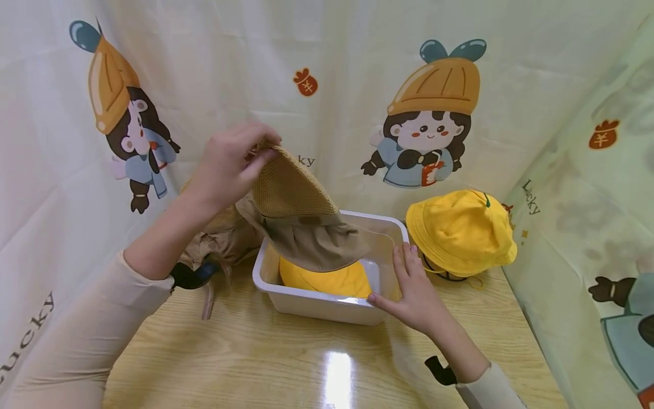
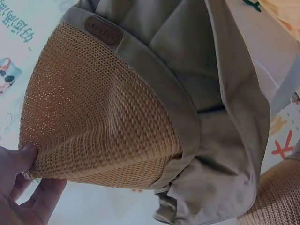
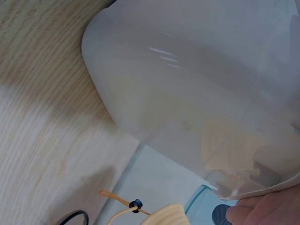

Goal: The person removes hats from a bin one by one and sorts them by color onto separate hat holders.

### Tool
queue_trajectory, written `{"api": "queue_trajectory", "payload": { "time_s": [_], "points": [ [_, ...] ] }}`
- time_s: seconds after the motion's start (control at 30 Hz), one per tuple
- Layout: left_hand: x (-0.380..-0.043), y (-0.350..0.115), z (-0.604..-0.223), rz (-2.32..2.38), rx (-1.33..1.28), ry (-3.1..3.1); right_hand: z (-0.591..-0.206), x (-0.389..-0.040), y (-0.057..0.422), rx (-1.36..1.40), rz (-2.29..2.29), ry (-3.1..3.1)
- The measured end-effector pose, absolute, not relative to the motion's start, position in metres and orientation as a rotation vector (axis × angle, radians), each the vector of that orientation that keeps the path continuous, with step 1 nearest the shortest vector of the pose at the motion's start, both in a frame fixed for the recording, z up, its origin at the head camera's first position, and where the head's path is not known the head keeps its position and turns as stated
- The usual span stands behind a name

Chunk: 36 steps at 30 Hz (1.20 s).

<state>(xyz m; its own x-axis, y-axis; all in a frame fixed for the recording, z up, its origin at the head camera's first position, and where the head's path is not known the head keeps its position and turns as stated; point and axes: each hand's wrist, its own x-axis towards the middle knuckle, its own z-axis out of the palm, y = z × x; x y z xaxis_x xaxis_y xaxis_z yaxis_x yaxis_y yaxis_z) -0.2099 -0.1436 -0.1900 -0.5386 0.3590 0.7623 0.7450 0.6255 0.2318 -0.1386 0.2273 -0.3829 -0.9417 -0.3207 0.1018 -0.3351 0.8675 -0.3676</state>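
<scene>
My left hand (image 1: 235,159) pinches the top of a tan woven bucket hat (image 1: 291,187) and holds it up over a white plastic bin (image 1: 327,309). The hat's khaki cloth brim hangs down into the bin's opening. In the left wrist view, thumb and fingers grip the crown's tip, and a brown label (image 2: 103,31) shows on the hat's band. Inside the bin lies a yellow hat (image 1: 322,279), partly hidden by the brim. My right hand (image 1: 414,284) rests on the bin's right corner with its fingers extended along the rim.
Right of the bin sits another yellow bucket hat (image 1: 462,233) with a cord. A second tan hat (image 1: 222,241) with ribbon ties lies to the left, partly behind my left arm. Under them is a wood-grain table (image 1: 245,352). Printed curtains (image 1: 337,34) close in the back and sides.
</scene>
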Motion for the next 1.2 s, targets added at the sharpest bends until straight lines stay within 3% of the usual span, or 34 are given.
{"api": "queue_trajectory", "payload": {
  "time_s": [0.73, 1.2],
  "points": [
    [-0.211, -0.188, -0.162, -0.687, -0.666, -1.871, -0.383, -0.138, 0.229, 0.535, 0.583, -2.998],
    [-0.23, -0.204, -0.155, -0.707, -0.477, -1.705, -0.382, -0.137, 0.229, 0.538, 0.586, -2.999]
  ]
}}
